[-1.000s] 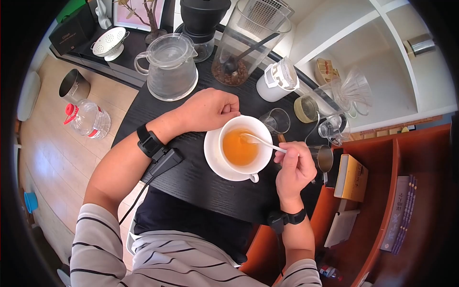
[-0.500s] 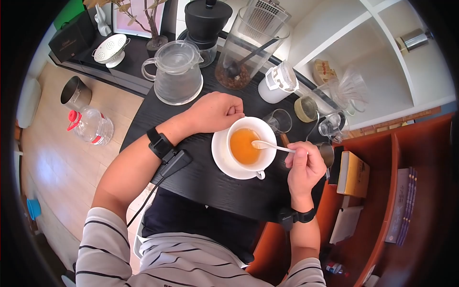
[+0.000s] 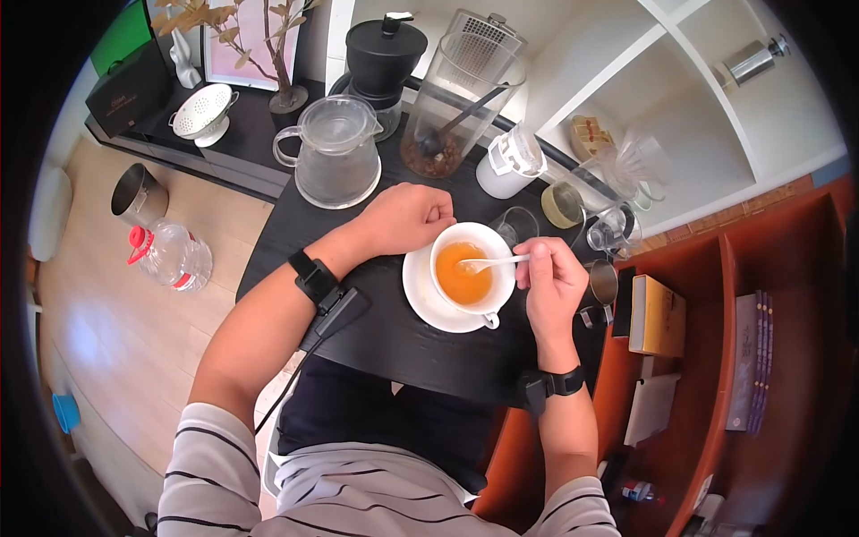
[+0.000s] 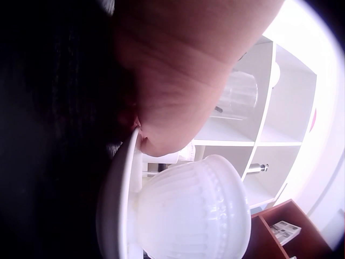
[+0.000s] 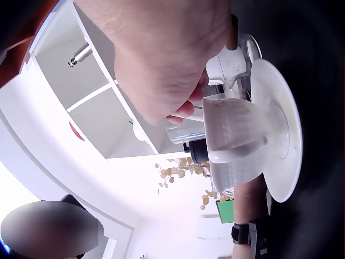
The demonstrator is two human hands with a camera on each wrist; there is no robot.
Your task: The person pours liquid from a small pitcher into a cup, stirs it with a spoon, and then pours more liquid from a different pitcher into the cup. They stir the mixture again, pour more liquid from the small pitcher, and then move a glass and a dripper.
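Note:
A white cup of amber liquid stands on a white saucer, its handle toward the near right. My right hand pinches the handle of a white spoon whose bowl dips into the liquid. My left hand lies at the far left of the cup with curled fingers. In the left wrist view the saucer has its rim between that hand's fingertips, partly hidden in shadow. The right wrist view shows the right hand above the cup.
Behind the left hand stand a glass jug, a black grinder and a tall clear container of beans. A white canister, small glasses and a metal pitcher line the far right side. A bottle stands left, below table level.
The right hand has shifted with the spoon, whose handle now lies more level across the cup's rim. The left hand keeps its place by the saucer. The head view has shifted slightly.

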